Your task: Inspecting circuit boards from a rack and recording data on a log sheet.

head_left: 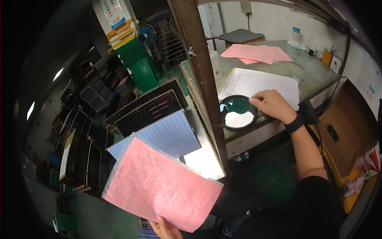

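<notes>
My left hand (164, 230) grips the lower edge of a pink printed sheet (163, 181) in a clear plastic sleeve, tilted in front of me. My right hand (274, 104), with a dark band at its wrist, pinches the rim of a round black-framed disc (238, 119). Its glossy face shows white and green patches; whether it is a mirror or a lens I cannot tell. The disc is at the front edge of a glass-topped desk (318, 79), partly over a white lined form (266, 83). Behind the pink sheet, a light-blue printed sheet (159, 135) is partly covered.
A rusty metal post (203, 75) stands between the desk and a lit white panel (203, 161). Dark framed panels (147, 107) lean beyond the blue sheet. More pink sheets (254, 53) lie on the desk. An open brown box (346, 119) is at right; a fan (145, 36) stands far back.
</notes>
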{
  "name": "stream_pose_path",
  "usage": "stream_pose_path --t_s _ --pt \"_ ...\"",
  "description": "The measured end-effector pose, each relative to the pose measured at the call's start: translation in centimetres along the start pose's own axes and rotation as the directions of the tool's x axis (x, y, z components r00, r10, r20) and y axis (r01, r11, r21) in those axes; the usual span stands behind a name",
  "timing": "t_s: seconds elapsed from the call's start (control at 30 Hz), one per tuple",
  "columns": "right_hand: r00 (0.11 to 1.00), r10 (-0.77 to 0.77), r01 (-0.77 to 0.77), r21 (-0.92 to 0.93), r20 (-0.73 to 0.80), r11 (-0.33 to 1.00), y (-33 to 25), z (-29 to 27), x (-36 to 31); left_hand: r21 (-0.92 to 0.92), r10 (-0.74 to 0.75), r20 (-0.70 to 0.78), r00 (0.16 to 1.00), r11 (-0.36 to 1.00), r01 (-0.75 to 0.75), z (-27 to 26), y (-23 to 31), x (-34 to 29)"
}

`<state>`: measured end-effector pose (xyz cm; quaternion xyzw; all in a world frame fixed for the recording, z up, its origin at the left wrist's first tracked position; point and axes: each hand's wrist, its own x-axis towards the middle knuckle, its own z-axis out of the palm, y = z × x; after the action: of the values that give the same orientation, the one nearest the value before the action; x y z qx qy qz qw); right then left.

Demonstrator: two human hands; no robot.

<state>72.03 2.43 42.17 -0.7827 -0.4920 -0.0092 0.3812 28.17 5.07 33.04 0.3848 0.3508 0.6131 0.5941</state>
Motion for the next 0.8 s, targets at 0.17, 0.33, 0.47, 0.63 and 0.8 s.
stream_pose_path --t_s 0.17,0.33,0.47,0.63,0.8 --pt "0.990 -0.114 0.127 -0.171 0.082 0.977 0.1 1.3 2.4 0.019 0.006 0.002 1.000 1.000 -0.006 -1.7 -0.5 -0.3" --pt "0.967 0.153 -0.216 0.341 0.203 0.915 2.5 -1.4 3.0 0.080 -0.019 -0.049 0.999 0.997 0.023 -3.1 -0.5 -0.5" --pt "0.925 0.359 -0.285 0.404 -0.122 0.870 6.9 -7.6 2.8 0.134 -0.010 -0.090 0.996 0.991 0.022 -2.9 0.0 -1.2" --pt "0.749 0.560 -0.277 0.600 -0.355 0.751 17.7 -12.3 4.5 0.142 0.044 -0.153 0.987 0.990 -0.022 -4.3 -0.7 -1.4" --pt "0.607 0.728 -0.330 0.733 -0.318 0.595 33.6 -14.1 5.5 0.149 0.166 -0.328 0.930 0.981 -0.122 -6.3 1.1 -1.0"
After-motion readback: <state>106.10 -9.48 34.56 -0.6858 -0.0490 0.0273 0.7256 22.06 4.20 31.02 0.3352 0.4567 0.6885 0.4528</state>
